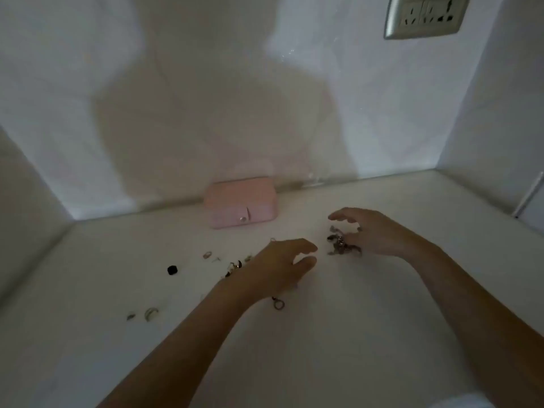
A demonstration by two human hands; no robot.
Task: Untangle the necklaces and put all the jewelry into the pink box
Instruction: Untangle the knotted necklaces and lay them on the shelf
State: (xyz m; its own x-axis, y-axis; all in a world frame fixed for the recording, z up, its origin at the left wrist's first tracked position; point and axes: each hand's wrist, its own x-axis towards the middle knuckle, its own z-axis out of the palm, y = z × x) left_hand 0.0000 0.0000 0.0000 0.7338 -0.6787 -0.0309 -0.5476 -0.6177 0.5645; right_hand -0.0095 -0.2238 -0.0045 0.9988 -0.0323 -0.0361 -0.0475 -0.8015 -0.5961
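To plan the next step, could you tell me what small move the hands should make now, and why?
Probably the right hand should close on the tangle right by it and lift it: both it and the left hand are open, and the tangle looks knotted.

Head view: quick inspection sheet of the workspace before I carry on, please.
Surface: white counter, dimly lit, image soft.
Job's things: pink box closed, at the back wall; tangled necklaces right of centre; loose jewelry scattered to the left; ring-shaped piece by the left wrist.
Clutter: nothing seen.
Hands: left hand relaxed above the loose pieces; right hand arched over the tangle, grip unclear.
Cables: nothing seen.
Surroundings: white walls on three sides; wall socket upper right; white object at the right edge.
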